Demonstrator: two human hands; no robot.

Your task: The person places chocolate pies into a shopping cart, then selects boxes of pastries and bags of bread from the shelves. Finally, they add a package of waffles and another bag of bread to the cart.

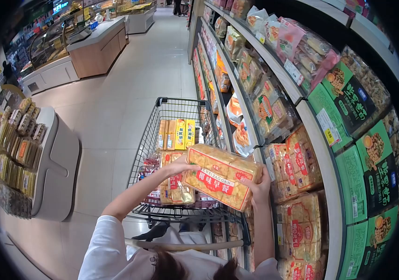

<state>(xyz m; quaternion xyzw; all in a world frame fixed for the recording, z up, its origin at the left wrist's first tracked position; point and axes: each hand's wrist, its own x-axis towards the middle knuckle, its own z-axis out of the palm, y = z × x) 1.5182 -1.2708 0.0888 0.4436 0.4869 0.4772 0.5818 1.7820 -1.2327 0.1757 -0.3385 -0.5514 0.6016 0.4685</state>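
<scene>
Between both hands is a clear pack of biscuits (218, 175) with a red and white label, held tilted over the right side of the cart. My left hand (181, 165) grips its left end, and my right hand (259, 186) is closed round the right end with the thumb on top. Under it stands a black wire shopping cart (149, 128). Inside lie a similar biscuit pack (171, 186), partly covered by the held one, yellow boxes (184, 133) and dark red packets (148, 173).
Shelves of packaged biscuits (297, 161) and green packs (376, 154) line the right side, close to the cart. A white display stand (59, 158) with packaged goods is at the left. A wood-fronted counter (97, 56) stands farther back beside the tiled aisle floor (157, 60).
</scene>
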